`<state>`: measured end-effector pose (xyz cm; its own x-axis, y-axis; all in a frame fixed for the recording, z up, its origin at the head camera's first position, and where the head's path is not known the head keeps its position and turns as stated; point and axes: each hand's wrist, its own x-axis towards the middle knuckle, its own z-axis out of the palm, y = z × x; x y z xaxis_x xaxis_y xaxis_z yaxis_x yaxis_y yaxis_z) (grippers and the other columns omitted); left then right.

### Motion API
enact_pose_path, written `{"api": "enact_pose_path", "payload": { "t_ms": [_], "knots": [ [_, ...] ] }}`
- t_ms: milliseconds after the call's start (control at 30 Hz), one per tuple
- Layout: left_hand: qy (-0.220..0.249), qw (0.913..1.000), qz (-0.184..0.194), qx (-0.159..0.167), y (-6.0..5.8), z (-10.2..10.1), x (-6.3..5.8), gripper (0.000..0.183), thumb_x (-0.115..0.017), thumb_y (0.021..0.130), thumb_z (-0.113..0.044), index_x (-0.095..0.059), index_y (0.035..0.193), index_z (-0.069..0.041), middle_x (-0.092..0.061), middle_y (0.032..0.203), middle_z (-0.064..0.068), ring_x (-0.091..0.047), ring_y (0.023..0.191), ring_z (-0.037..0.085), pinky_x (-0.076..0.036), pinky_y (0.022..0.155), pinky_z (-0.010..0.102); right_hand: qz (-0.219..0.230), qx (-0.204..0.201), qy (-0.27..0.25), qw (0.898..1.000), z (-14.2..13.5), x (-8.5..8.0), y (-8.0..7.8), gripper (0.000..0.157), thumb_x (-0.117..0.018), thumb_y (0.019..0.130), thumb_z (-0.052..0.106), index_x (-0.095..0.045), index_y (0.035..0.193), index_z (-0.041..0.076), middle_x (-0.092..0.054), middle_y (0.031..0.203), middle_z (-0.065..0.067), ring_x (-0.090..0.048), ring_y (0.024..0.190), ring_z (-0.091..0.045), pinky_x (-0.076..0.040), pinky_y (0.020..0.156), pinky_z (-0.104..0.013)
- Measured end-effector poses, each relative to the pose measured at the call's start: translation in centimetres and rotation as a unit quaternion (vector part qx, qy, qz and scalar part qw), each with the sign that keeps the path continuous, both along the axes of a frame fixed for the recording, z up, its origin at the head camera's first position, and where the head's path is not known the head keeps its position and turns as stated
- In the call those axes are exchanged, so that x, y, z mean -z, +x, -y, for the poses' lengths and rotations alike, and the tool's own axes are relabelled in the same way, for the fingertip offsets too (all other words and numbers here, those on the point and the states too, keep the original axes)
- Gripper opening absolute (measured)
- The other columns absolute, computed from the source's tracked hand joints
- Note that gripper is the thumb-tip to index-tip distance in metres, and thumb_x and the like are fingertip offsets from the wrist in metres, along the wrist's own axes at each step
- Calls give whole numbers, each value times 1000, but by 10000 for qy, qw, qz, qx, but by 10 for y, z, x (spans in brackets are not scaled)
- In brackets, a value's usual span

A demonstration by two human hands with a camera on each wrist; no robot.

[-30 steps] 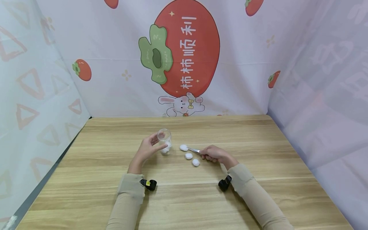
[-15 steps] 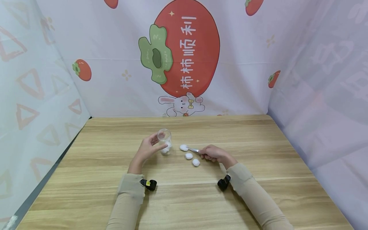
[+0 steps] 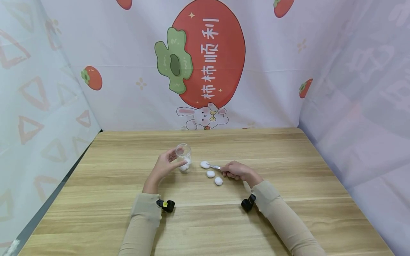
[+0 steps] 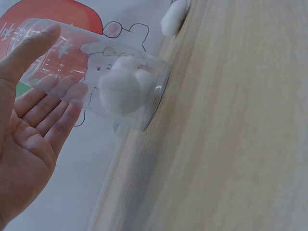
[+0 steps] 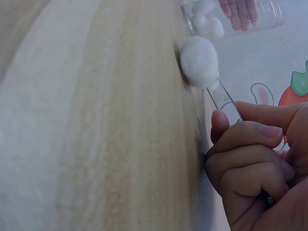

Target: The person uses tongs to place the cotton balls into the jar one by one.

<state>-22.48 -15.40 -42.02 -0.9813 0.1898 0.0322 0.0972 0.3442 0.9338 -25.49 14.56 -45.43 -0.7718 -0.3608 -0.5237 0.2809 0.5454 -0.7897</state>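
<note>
My left hand [image 3: 164, 165] holds a clear jar [image 3: 184, 152] upright on the table, thumb on one side and fingers on the other. White cotton balls [image 4: 122, 91] lie at the bottom of the jar. In my right hand [image 3: 237, 171] is a pair of metal tweezers [image 3: 214, 166], pinched between thumb and fingers. Their tips reach the farthest loose cotton ball [image 3: 204, 164], right of the jar. The right wrist view shows the two tweezer arms apart; a near cotton ball [image 5: 199, 61] hides their tips, so their grip cannot be seen.
Two more cotton balls, a middle one [image 3: 210, 174] and a nearer one [image 3: 218, 181], lie on the wooden table [image 3: 205, 227] in front of the tweezers. A printed cloth backdrop [image 3: 134, 99] rises behind the table's far edge.
My right hand has shifted very slightly left with the tweezers. My left hand and the jar stay in place, and the loose cotton balls look unmoved.
</note>
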Motion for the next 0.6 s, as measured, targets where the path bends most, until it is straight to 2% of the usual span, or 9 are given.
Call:
{"api": "enact_pose_path", "payload": {
  "t_ms": [600],
  "knots": [
    [5, 10000, 31, -7, -1, -1, 1, 59, -73, 85, -14, -49, 137, -1, -53, 142, 21, -47, 136, 37, -38, 119, 45, -265, 100, -75, 9996, 2, 7, 0, 30, -52, 98, 23, -55, 72, 10, -37, 50, 8, -25, 43, -5, -22, 40, -16]
  ]
}}
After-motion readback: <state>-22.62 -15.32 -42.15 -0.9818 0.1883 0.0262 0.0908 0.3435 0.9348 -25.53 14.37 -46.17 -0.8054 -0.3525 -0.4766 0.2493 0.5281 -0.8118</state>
